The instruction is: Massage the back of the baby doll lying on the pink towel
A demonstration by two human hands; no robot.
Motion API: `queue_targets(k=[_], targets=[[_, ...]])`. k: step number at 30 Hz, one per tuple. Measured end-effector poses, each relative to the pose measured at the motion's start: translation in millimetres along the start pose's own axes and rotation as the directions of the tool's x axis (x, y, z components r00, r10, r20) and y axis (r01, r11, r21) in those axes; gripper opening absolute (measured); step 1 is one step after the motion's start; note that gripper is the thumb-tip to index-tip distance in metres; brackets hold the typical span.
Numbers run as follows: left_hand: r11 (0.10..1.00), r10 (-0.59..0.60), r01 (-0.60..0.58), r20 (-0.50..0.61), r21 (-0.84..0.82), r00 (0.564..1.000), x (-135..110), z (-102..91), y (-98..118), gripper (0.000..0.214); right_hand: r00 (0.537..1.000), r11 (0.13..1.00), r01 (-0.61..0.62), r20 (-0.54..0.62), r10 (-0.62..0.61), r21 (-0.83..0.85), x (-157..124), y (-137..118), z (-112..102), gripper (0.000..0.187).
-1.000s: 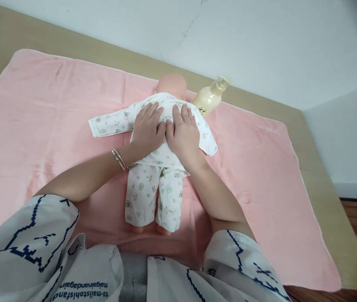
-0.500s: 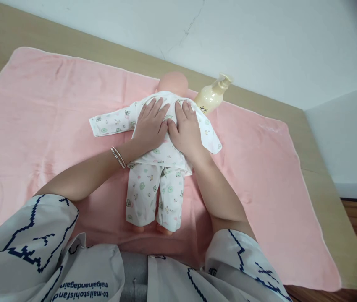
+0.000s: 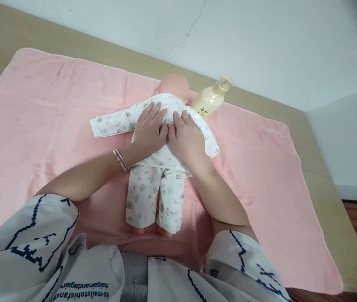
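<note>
A baby doll lies with the bald back of its head showing and its face hidden. It wears a white printed top and matching trousers; bare feet peek out below the cuffs. My left hand rests flat on the left side of the doll's back, fingers stretched out, with a bracelet on that wrist. Beside it, my right hand lies on the right side of the back, palm down, fingers extended. The two thumbs meet near the middle. Neither hand grips anything.
A pale yellow pump bottle lies tilted by the doll's right shoulder. Under everything is a pink blanket spread over a wooden table. Behind the table stands a white wall.
My right hand has slid slightly down the doll's back toward me, and its fingers are a little more bent. My left hand has also shifted slightly down.
</note>
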State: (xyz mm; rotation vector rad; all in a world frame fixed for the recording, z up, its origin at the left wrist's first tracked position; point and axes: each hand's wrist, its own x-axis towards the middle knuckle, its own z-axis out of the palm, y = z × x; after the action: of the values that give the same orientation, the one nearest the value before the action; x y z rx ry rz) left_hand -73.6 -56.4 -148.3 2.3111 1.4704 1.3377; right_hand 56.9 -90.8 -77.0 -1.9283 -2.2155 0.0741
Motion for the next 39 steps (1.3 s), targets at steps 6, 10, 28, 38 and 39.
queue_targets(k=[6,10,28,38,39], targets=[[0.998,0.061,-0.061,0.007,0.005,0.998,4,3.7,-3,0.032,0.998,0.996,0.060,-0.014,-0.060,0.070,23,18,7,0.059],[0.988,0.152,-0.153,-0.053,-0.023,0.987,1,-2.4,-1,0.024,0.998,0.999,0.037,-0.042,-0.038,-0.037,3,1,4,0.054],[0.990,0.142,-0.142,-0.052,0.017,0.988,0,-2.0,-2,0.029,0.992,0.999,0.027,-0.119,-0.031,-0.035,1,-1,5,0.050],[0.997,0.035,-0.035,-0.010,0.074,0.999,0,-3.4,2,0.034,0.988,0.995,0.057,-0.149,-0.044,0.085,4,4,2,0.048],[0.998,0.036,-0.035,-0.007,0.059,0.999,0,-1.9,1,0.034,0.987,0.994,0.062,-0.155,-0.047,0.095,6,5,4,0.049]])
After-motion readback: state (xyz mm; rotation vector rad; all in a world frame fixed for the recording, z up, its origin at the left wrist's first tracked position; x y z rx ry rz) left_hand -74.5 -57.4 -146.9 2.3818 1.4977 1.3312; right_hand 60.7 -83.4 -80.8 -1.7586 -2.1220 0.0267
